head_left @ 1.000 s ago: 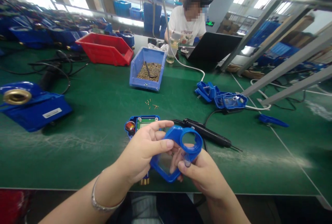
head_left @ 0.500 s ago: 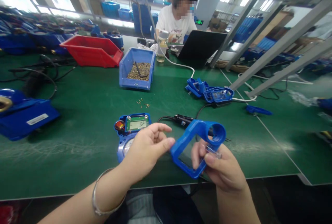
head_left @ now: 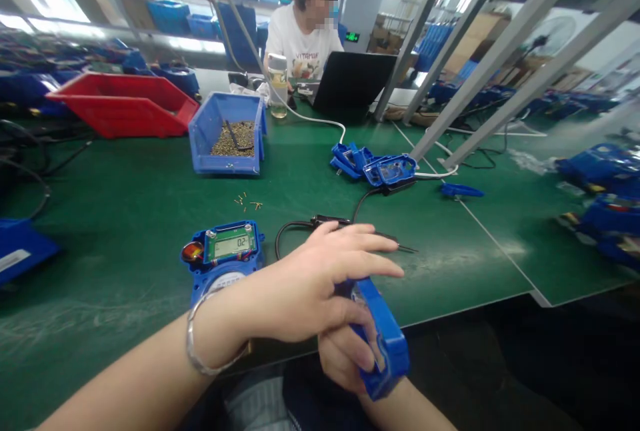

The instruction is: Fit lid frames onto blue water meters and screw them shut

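My right hand (head_left: 345, 354) grips a blue plastic cover (head_left: 383, 331) with a window opening, tilted edge-on near the table's front edge. Across it reaches my left hand (head_left: 335, 274), fingers stretched and spread; its thumb is at the inner side of the cover, and I cannot tell whether it presses there. Left of my hands lies an opened blue meter (head_left: 233, 251) with a lit display reading 0.2, its lower part partly behind my left wrist. Beyond my fingers lies a black electric screwdriver (head_left: 330, 220) with its cable, partly hidden by the hand.
Several loose screws (head_left: 249, 203) lie behind the meter. A blue bin (head_left: 227, 163) of screws holds a black bent tool. Left of it stands a red bin (head_left: 135, 114). Blue housings (head_left: 390, 170) lie near metal posts. A person (head_left: 305, 38) sits behind a laptop (head_left: 355, 81).
My right hand has turned the cover from face-on to edge-on and brought it lower. My left hand has moved right, over the cover, spreading its fingers. The view has shifted right.
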### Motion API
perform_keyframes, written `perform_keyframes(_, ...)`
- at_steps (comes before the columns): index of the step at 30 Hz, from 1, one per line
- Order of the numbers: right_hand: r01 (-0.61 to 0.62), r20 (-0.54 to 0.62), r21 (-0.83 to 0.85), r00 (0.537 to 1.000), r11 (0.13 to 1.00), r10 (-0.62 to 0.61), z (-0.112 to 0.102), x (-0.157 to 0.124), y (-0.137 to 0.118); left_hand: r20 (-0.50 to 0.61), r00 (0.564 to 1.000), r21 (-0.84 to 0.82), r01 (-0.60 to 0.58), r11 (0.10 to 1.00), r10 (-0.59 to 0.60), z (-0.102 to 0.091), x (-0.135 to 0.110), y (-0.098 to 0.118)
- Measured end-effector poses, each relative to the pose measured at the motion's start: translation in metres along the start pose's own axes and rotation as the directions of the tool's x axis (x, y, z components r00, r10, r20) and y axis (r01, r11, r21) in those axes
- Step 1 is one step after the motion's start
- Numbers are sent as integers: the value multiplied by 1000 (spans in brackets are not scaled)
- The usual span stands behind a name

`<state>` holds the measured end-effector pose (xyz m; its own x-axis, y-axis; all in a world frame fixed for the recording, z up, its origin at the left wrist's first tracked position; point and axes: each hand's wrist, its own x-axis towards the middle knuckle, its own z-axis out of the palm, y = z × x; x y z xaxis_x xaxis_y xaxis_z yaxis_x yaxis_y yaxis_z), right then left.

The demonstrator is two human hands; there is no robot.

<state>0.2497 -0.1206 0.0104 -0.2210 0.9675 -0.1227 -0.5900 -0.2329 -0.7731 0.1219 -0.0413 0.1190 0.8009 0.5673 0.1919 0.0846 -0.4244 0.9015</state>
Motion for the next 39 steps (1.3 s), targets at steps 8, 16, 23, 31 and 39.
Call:
perform_keyframes(8, -108, 638, 250, 766, 962, -80, -10, -2, 47, -45, 987, -5, 151, 988, -151, 15, 15, 3)
perform_keyframes(16, -12, -148, -15, 989, 1000, 10, 6, -16, 43, -28, 857, -182, 501, 846, -514, 22, 15, 5)
perform_keyframes(23, -66, -16, 123, 998, 990, 68, 0, -16, 29, -56, 826, -269, 529, 805, -561, 30, 11, -6)
perform_keyframes(31, -47, 168, 131, 985, 990, 24, -11, 2, -17, -230, 791, -312, 492, 813, -567, 25, 4, -13)
perform_keyframes(39, 217, 116, 47, 968, 975, -221, -5, 9, -14, -316, 800, -164, 484, 860, -510, 29, -4, -13)
